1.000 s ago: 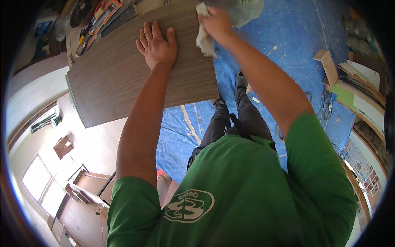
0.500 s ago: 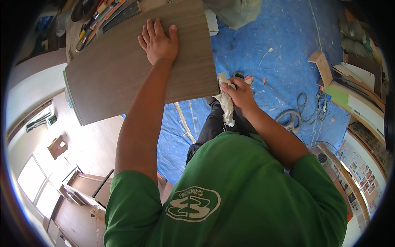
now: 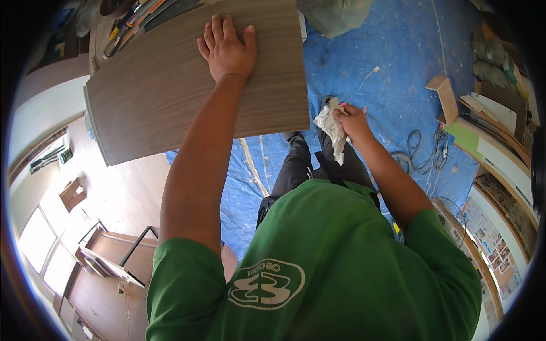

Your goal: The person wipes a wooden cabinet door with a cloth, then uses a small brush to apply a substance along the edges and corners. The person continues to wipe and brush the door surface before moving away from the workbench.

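A wide brown wood-grain board [image 3: 187, 102] lies in front of me, toward the upper left. My left hand [image 3: 230, 51] rests flat on its top, fingers stretched out and slightly apart, near the far edge. To the right of the board's near right corner, my right hand [image 3: 354, 122] is closed around a crumpled white cloth [image 3: 331, 126]. The cloth hangs down over my dark trousers, apart from the board. Part of the right fingers is hidden behind the cloth.
Brushes and hand tools [image 3: 128, 25] lie beyond the board at the upper left. A blue tarp [image 3: 392, 51] covers the floor. An angled wooden piece [image 3: 445, 98], a coiled cable [image 3: 438, 150] and stacked boards [image 3: 495, 113] are at the right. A translucent bag [image 3: 335, 14] is at the top.
My right hand has moved right with the cloth, away from the board's edge. My left hand still lies on the board. The board sits slightly farther right and higher in view.
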A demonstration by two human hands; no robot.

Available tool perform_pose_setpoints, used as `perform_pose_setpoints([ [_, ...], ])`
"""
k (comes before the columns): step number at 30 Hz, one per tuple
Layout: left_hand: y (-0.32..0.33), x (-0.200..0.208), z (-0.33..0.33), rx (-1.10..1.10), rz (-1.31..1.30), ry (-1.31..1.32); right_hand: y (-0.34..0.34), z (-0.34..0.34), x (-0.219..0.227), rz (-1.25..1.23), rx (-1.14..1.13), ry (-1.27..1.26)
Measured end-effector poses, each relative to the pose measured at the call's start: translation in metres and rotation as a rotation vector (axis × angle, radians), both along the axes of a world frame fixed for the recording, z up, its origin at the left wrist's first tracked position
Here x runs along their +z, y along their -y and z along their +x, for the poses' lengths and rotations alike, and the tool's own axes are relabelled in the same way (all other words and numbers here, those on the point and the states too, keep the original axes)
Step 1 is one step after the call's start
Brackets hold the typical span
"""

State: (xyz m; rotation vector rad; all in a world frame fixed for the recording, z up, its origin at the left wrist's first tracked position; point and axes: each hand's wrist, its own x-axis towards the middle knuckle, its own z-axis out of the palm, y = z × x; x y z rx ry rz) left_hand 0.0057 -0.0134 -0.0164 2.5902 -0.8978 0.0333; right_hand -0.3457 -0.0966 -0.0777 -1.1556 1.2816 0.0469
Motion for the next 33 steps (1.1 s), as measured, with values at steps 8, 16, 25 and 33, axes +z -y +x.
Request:
perform_pose_setpoints([
  [8,-0.003,-0.009,0.004,0.015,-0.007,0.040,-0.001,0.056,0.080,0.099,-0.122,0.356],
  [16,-0.002,-0.010,0.003,0.011,0.003,0.056,-0.059,0.054,0.057,-0.116,0.149,0.204],
  [25,-0.003,-0.004,0.000,0.010,-0.012,0.037,-0.040,0.076,0.078,-0.373,0.386,0.082],
  [33,-0.003,-0.003,0.000,0.021,-0.009,0.039,-0.046,0.089,0.090,-1.047,0.780,0.370],
])
